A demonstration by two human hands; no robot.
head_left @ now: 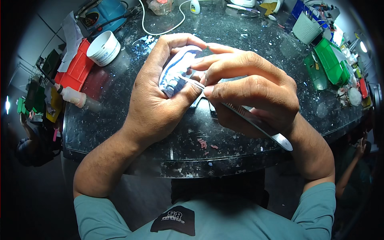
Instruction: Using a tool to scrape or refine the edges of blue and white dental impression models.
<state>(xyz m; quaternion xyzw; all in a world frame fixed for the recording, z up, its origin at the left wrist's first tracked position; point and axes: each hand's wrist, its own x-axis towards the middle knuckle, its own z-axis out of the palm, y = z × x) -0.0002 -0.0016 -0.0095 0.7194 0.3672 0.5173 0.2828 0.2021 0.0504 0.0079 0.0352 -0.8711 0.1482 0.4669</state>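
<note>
My left hand (154,100) is wrapped around a white and pale-blue dental model (174,73), with a row of teeth shapes on its near side and a darker blue line along it. My right hand (256,82) grips a slim metal carving tool (282,141) like a pen. The tool's thin tip reaches the model near my left thumb; whether it touches cannot be made out. Its broad, shiny rounded end sticks out below my right palm. Fingertips of both hands meet at the model's far end, and my fingers cover its right side.
Pink scraps (203,143) lie near the front edge of the dark speckled bench (140,160). At left are a white tub (103,49), a red bin (76,66) and a small bottle (73,96). A green bin (332,62) and pale basket (306,29) stand right. Other people's arms show at both sides.
</note>
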